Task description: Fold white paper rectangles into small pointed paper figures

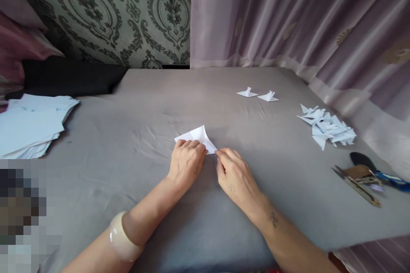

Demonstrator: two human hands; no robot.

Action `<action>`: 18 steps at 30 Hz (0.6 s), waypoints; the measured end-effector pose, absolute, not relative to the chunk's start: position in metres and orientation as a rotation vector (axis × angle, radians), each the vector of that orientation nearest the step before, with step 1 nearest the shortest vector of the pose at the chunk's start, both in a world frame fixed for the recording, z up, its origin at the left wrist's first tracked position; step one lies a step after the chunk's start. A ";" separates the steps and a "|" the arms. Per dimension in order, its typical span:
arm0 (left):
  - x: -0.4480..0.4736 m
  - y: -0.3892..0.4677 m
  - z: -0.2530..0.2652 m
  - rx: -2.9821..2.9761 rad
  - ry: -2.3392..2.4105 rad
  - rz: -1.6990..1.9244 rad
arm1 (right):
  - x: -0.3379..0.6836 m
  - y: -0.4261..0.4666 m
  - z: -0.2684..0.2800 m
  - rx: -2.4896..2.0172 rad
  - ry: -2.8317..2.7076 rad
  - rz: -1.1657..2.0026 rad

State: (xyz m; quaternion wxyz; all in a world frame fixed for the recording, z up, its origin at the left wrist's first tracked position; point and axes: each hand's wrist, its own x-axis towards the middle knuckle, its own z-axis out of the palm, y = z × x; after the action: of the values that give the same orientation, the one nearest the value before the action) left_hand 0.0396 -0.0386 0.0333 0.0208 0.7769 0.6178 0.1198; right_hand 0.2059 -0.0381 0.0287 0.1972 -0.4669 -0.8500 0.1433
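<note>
A partly folded piece of white paper (199, 135) lies at the middle of the cloth-covered surface, one flap standing up in a point. My left hand (189, 160) is closed over its near edge, fingers curled and pressing on it. At the paper's right corner, my right hand (235, 170) pinches the tip between thumb and forefinger. The fingertips of both hands are partly hidden. Farther back sit two small folded paper figures (247, 92), side by side and apart from my hands.
On the right is a heap of folded white paper pieces (333, 128). Nearer lie a pointed metal tool (358, 187) and a blue-handled item (392, 179). A stack of white paper sheets (33, 121) rests at the left, before a black cloth (73, 76). Curtains (288, 17) hang behind.
</note>
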 end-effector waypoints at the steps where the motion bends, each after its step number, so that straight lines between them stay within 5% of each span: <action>1: 0.040 -0.039 0.033 2.408 1.914 0.362 | 0.205 -0.040 0.029 -1.316 -2.417 0.370; 18: 0.031 -0.043 0.031 2.167 2.001 0.475 | 0.195 -0.050 0.036 -1.371 -2.611 0.153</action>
State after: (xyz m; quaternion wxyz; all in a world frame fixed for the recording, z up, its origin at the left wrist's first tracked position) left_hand 0.0306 -0.0432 0.0314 0.0768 0.7232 0.6678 0.1585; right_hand 0.1946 -0.0505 0.0364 0.0942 -0.4624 -0.8802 0.0515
